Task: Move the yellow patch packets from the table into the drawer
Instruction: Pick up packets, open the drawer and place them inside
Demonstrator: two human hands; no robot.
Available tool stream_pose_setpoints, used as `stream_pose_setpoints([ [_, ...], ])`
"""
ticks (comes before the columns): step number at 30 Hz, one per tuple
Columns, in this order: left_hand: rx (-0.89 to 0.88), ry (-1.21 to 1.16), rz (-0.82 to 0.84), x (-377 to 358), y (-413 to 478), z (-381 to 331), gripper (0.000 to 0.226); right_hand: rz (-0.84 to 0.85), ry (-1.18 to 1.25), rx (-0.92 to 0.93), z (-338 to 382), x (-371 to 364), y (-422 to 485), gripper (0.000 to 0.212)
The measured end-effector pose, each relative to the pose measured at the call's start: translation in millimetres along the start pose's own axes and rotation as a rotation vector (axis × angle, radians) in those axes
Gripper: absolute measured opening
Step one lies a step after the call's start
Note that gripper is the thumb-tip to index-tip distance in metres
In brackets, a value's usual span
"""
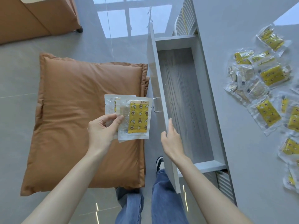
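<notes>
Your left hand [100, 131] pinches two packets [137, 118] at frame center, above the cushion [72, 97]. Your right hand [171, 139] rests on the open drawer's [182, 94] front edge; whether it grips is unclear. A pile [268, 76] of packets lies on the table [226, 29], right.

A single wide-angle camera, worn on the person's head, looks almost straight down past the person's own legs [166, 199]. Both forearms [64, 183] enter from the bottom edge, so the left grip [102, 130] with its yellow patch packets [137, 117] and the right grip [171, 139] on the open drawer [186, 102] sit close at centre. The table [242, 46] runs along the right edge; the floor [24, 70] and a brown cushion [72, 110] fill the left.
</notes>
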State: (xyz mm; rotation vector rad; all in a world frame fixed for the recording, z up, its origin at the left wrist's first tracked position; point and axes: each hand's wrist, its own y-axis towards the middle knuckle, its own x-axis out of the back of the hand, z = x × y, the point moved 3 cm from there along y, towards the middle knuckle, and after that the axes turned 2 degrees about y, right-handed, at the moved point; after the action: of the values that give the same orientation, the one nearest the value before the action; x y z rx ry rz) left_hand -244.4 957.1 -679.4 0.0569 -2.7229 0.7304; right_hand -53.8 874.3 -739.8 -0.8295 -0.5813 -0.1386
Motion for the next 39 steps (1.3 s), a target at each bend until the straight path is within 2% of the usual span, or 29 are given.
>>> stream_pose_setpoints([
  [4, -0.035, 0.007, 0.046, -6, -6, -8, 0.012, 0.054, 0.181, -0.022, 3, 9, -10, 0.054],
  [8, -0.033, 0.029, 0.117, -18, -12, -18, 0.009, -0.082, 0.569, -0.047, 1, 25, -20, 0.038],
  [11, -0.024, 0.067, 0.187, -33, -16, -25, 0.009, -0.016, 0.903, -0.060, 5, 38, -34, 0.038],
  [13, -0.022, 0.106, 0.240, -46, -19, -31, 0.008, 0.044, 1.006, -0.051, 6, 48, -40, 0.032],
  [17, -0.030, 0.189, 0.323, -75, -24, -43, 0.007, 0.011, 1.047, -0.046, -5, 62, -48, 0.019],
  [25, -0.108, 0.412, 0.464, -136, -25, -54, 0.013, -0.065, 1.298, -0.223, -52, 72, -54, 0.020],
  [31, -0.308, 0.665, 0.575, -194, 8, -41, 0.016, -0.220, 1.543, -0.534, -104, 51, -43, 0.019],
  [35, -0.342, 0.875, 0.675, -242, 34, -13, 0.024, -0.356, 1.482, -0.763, -136, 28, -17, 0.020],
  [39, -0.393, 1.055, 0.754, -277, 48, 21, 0.032, -0.478, 1.425, -0.885, -159, 7, 20, 0.033],
])
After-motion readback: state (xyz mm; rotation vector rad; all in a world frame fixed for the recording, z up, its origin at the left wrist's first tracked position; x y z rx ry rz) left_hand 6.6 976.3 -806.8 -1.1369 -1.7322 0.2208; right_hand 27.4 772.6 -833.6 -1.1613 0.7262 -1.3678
